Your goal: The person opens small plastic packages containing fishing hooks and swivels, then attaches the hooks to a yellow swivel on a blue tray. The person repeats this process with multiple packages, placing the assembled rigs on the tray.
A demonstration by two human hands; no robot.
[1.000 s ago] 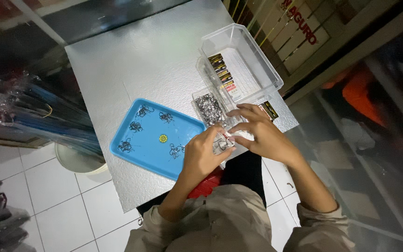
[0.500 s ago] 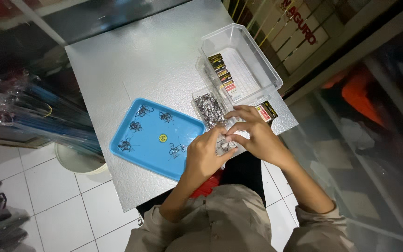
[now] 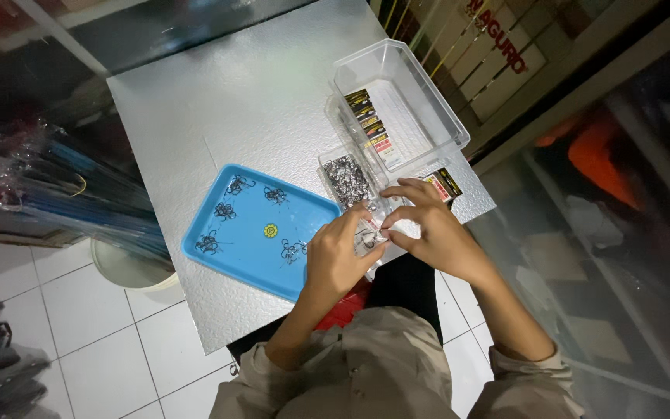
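Fingers [image 3: 366,221] of both hands pinch a small clear packet [image 3: 372,233] between them at the near right edge of the surface [image 3: 234,93]. The left hand [image 3: 339,256] grips its left side and the right hand [image 3: 428,233] its right, seemingly to hold it taut; its contents are too small to tell. Just left lies a blue tray [image 3: 250,264] with several small clusters of dark hooks [image 3: 236,185] spread apart, perhaps for sorting. Beyond the hands sits a small clear box [image 3: 347,180] of metal bits, touching a larger clear bin [image 3: 428,101] holding a row of packets [image 3: 372,128] near the far right corner. Nothing blocks the hands.
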